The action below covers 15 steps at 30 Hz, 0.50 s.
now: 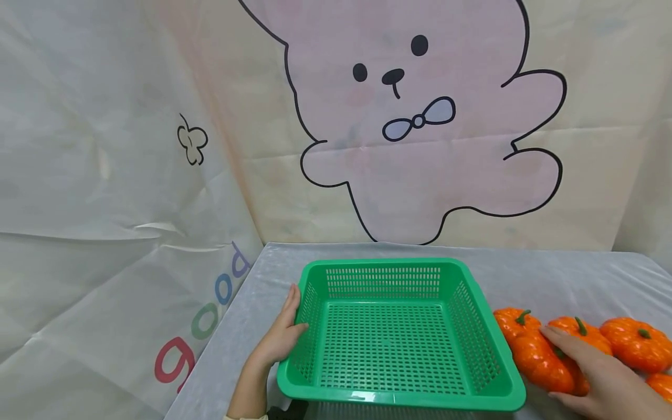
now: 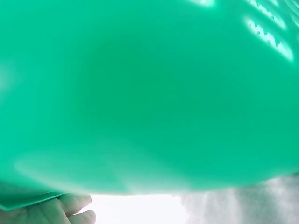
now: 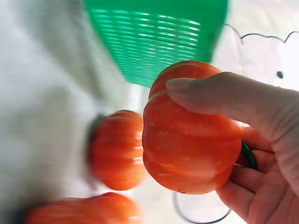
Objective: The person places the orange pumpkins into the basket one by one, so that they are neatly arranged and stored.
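Observation:
A green plastic basket (image 1: 404, 399) with perforated walls stands in the middle of the head view, and nothing lies in it. My left hand (image 1: 282, 337) grips its left side, thumb over the rim and fingers along the outside. In the left wrist view the basket wall (image 2: 149, 102) fills most of the picture, with a few fingertips at the lower left. At the right, my right hand (image 1: 604, 370) holds an orange toy pumpkin (image 3: 191, 144) between thumb and fingers, beside the basket's right wall. Its green stem shows near the fingers in the right wrist view.
More orange pumpkins lie on the right: one behind the held one (image 1: 517, 321), another (image 1: 590, 333) beyond my hand, a further one (image 1: 637, 344), and part of one (image 1: 660, 385) at the frame edge. A grey cloth (image 1: 226, 361) covers the table; a printed curtain (image 1: 472, 175) hangs behind.

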Motion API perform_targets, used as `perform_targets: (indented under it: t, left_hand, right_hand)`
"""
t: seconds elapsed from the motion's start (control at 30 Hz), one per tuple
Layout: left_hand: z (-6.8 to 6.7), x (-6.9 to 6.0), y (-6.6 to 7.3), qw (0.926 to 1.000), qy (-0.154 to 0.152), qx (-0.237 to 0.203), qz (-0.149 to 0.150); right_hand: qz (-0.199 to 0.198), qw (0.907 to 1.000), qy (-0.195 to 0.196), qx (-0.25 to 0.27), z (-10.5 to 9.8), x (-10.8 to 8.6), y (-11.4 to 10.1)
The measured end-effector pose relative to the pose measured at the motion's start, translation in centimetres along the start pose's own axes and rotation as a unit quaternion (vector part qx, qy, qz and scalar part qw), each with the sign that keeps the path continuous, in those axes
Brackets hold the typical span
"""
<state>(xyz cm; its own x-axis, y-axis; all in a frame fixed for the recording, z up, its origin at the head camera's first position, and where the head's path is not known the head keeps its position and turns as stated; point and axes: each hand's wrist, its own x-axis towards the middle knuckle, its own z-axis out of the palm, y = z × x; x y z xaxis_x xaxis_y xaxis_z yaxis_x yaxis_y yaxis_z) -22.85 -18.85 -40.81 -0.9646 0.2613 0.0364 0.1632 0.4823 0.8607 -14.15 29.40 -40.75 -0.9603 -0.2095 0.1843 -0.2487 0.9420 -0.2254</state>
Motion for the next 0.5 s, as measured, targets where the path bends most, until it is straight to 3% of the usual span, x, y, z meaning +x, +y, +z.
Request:
perform_targets:
  t: [0.13, 0.3, 0.5]
  left_hand:
    - [0.0, 0.0, 0.0, 1.0000, -0.001, -0.002, -0.004]
    - [0.0, 0.1, -0.1, 1.0000, 0.000, 0.001, -0.008]
    - [0.0, 0.2, -0.2, 1.0000, 0.000, 0.001, -0.004]
  right_hand:
    - [-0.037, 0.9985, 0.035, -0.018, -1.8, 1.8, -0.8]
    - [-0.083, 0.9959, 0.036, 0.003, -3.3, 4.3, -2.8]
    - [-0.102, 0.9942, -0.027, 0.022, -4.3, 7.5, -6.5]
